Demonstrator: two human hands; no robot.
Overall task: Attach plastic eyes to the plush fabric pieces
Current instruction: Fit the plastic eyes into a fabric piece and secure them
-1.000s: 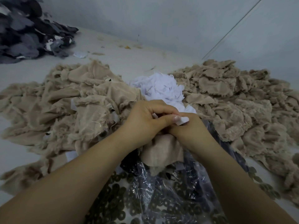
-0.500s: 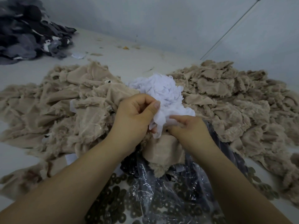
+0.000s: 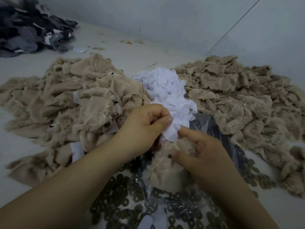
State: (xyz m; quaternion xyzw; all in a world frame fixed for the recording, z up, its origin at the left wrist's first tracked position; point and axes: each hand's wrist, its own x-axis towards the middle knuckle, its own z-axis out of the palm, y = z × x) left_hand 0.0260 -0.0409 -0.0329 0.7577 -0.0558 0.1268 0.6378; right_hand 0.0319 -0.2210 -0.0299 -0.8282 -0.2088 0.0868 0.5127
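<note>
A beige plush piece (image 3: 165, 169) lies in front of me with a small dark plastic eye (image 3: 169, 156) showing on its furry face. My right hand (image 3: 203, 156) holds this piece, thumb tip beside the eye. My left hand (image 3: 145, 128) pinches a white fabric scrap (image 3: 170, 133) between thumb and forefinger, at the near edge of a heap of white scraps (image 3: 166, 90). Dark ring-shaped washers (image 3: 118, 200) lie scattered below, partly under a clear plastic bag (image 3: 173, 207).
A pile of beige plush pieces (image 3: 66, 103) spreads to the left and another beige pile (image 3: 239, 96) to the right. Dark grey fabric pieces (image 3: 26, 30) are heaped at the far left. A grey wall (image 3: 165, 17) stands behind the white table (image 3: 123, 53).
My hands have come apart from a tight clasp. The left hand has drawn a white scrap from the heap, and the right hand has dropped lower onto the plush piece, uncovering the eye.
</note>
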